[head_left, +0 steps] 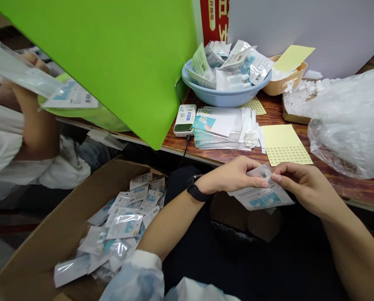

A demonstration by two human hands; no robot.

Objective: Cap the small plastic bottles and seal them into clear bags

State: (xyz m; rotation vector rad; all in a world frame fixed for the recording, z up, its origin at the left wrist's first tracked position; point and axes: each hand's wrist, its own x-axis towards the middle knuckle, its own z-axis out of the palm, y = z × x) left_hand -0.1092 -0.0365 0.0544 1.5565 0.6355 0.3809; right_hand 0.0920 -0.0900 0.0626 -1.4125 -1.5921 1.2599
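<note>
A clear plastic packet (265, 198) with a printed white and blue card inside is held over my lap, just off the table's front edge. My left hand (238, 174), with a black band on its wrist, grips the packet from the left, thumb on top. My right hand (304, 186) pinches at the packet's upper right edge between thumb and forefinger; whether a small sticker sits in that pinch cannot be made out. Just beyond the hands, a yellow sticker sheet (283, 144) lies on the table, beside a stack of flat clear bags (221, 140) with a loose card on top.
A blue basin (227, 97) heaped with packets stands behind a small white device (185, 119). An orange bowl (283, 85) and a large plastic bag (349, 125) are to the right. Filled packets lie in a cardboard box (42, 234) at lower left. Beyond a green panel (120, 54), another person works.
</note>
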